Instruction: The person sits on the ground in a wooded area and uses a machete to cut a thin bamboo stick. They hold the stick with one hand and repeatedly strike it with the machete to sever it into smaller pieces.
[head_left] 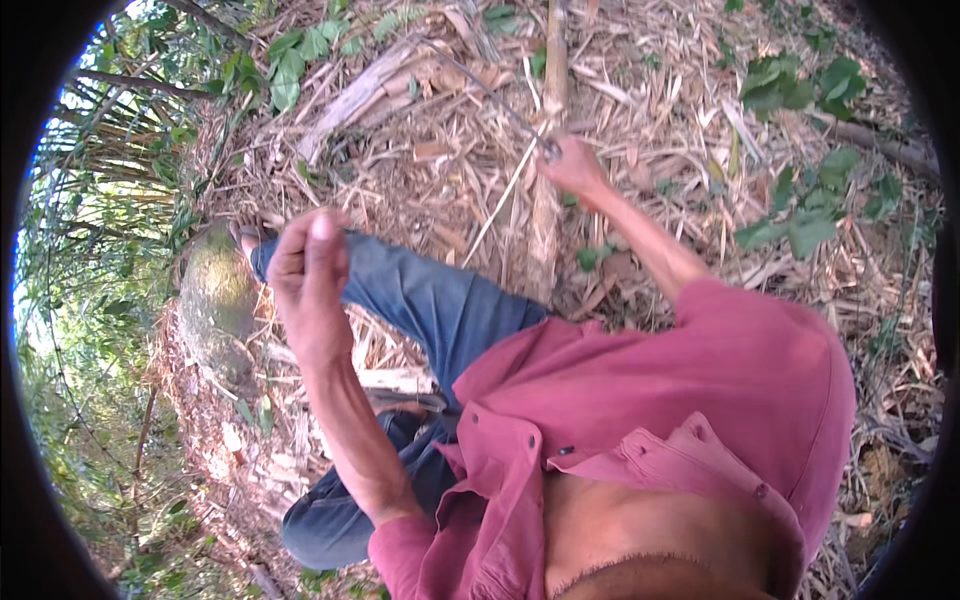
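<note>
Head view, looking down: a person in a red shirt (700, 420) and blue trousers (440, 300) stood on ground (650, 90) covered in dry leaves and straw. The right hand (572, 165) was stretched forward, closed around the handle of a thin blade (500, 100) whose metal ran up and to the left. Just beside it a pale bamboo pole (548, 150) ran away from the person across the litter. The left hand (312, 262) was raised nearer the camera, fingers curled in; whether it held anything could not be told. A mossy rock (215, 300) sat to the left. The pole looked stiff, light and smooth, best gripped mid-shaft, clear of the blade.
</note>
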